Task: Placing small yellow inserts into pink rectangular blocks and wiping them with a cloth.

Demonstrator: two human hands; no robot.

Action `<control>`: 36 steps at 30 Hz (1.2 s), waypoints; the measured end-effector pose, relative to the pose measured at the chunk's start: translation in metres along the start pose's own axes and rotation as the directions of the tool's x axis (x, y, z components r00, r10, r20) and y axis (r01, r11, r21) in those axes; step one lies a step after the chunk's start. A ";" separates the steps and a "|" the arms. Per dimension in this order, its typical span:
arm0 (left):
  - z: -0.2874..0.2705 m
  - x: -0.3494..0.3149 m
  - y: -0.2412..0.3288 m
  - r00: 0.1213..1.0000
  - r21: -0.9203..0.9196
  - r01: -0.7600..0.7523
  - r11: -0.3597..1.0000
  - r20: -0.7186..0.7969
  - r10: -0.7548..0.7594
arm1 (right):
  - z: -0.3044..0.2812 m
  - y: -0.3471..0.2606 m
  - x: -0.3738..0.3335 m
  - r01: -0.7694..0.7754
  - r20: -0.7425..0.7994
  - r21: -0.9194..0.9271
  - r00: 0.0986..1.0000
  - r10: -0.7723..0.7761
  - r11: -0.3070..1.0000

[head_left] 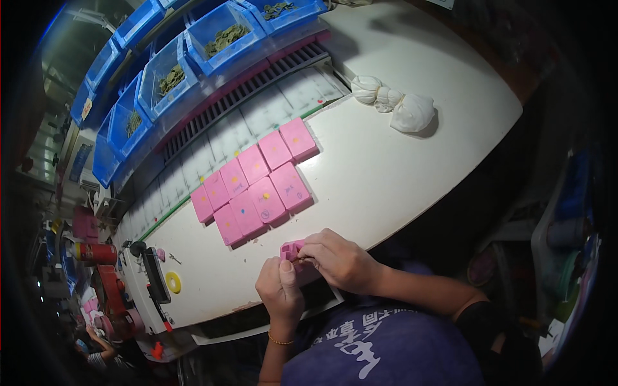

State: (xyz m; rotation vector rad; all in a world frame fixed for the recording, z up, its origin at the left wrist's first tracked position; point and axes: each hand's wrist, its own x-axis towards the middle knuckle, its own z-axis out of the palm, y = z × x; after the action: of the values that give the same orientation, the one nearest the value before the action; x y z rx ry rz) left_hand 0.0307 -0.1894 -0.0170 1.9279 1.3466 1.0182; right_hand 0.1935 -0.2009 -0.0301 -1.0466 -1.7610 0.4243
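At the near edge of the white table, a small pink piece (289, 249) with a boxy, hollow-looking end is pinched between both hands. My left hand (280, 291) closes around its lower left side, thumb up against it. From the right, my right hand (340, 262) grips the same piece with bent fingers, which hide part of it. Just beyond the hands lie several flat pink blocks (257, 204) in two touching rows, marked with small coloured dots and pen marks.
Blue bins (168, 76) with small greenish parts stand at the far left above a dark slatted strip (222, 96). A tied white cloth bundle (412, 112) sits at the far right of the table (373, 174). Yellow tape (173, 282) and a black tool (154, 275) lie near the left edge.
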 end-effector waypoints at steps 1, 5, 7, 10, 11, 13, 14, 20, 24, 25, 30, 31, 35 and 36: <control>0.000 0.000 0.000 1.000 -0.001 0.001 1.000 -0.001 -0.001 | 0.000 0.000 0.001 0.000 0.002 -0.001 1.000 0.000 1.000; 0.001 0.002 0.001 1.000 -0.048 -0.023 0.999 -0.001 0.023 | 0.002 0.000 0.001 0.022 0.042 -0.093 0.999 -0.018 0.995; 0.002 0.002 0.002 1.000 -0.060 -0.030 0.998 0.003 0.030 | 0.003 0.001 0.000 0.023 0.046 -0.108 0.999 -0.018 0.994; 0.002 0.002 0.002 1.000 -0.060 -0.022 0.998 0.007 0.023 | 0.004 0.001 -0.001 0.018 0.031 -0.110 0.999 -0.014 0.994; 0.001 0.002 0.003 1.000 -0.062 -0.016 0.998 0.010 0.017 | 0.005 0.001 -0.002 0.010 0.034 -0.112 0.999 -0.007 0.994; 0.001 0.002 0.002 1.000 -0.065 -0.010 0.998 0.014 0.011 | 0.004 0.001 -0.002 0.003 0.037 -0.115 0.999 0.001 0.993; 0.001 0.002 0.002 1.000 -0.061 -0.002 0.998 0.016 0.003 | 0.004 0.000 -0.002 0.001 0.040 -0.107 0.999 0.003 0.994; 0.001 0.001 0.001 1.000 -0.061 0.018 0.998 0.021 -0.017 | 0.004 0.002 -0.002 0.004 0.047 -0.097 0.999 0.000 0.995; 0.000 0.002 0.002 0.999 -0.061 0.031 0.998 0.026 -0.030 | 0.004 0.002 -0.002 0.002 0.046 -0.092 0.999 0.002 0.996; 0.000 0.002 0.002 0.999 -0.061 0.031 0.998 0.025 -0.030 | 0.004 0.002 -0.001 0.003 0.047 -0.092 0.999 0.002 0.996; -0.001 0.002 0.001 0.999 -0.070 0.036 0.997 0.023 -0.035 | 0.005 0.003 -0.002 0.003 0.042 -0.073 0.999 0.000 0.997; -0.001 0.002 0.002 0.999 -0.070 0.036 0.997 0.021 -0.035 | 0.005 0.003 -0.002 0.004 0.043 -0.073 0.999 -0.001 0.997; -0.002 0.002 0.002 0.999 -0.075 0.043 0.996 0.023 -0.041 | 0.004 0.002 -0.003 -0.003 0.036 -0.074 0.999 0.005 0.997; -0.002 0.002 0.002 0.999 -0.081 0.046 0.996 0.024 -0.045 | 0.004 0.002 -0.002 -0.003 0.030 -0.082 1.000 0.005 0.997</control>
State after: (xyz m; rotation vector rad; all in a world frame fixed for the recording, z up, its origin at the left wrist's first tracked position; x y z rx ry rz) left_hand 0.0301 -0.1882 -0.0138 1.8354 1.3109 1.0115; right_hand 0.1911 -0.2010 -0.0346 -1.1066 -1.8165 0.3751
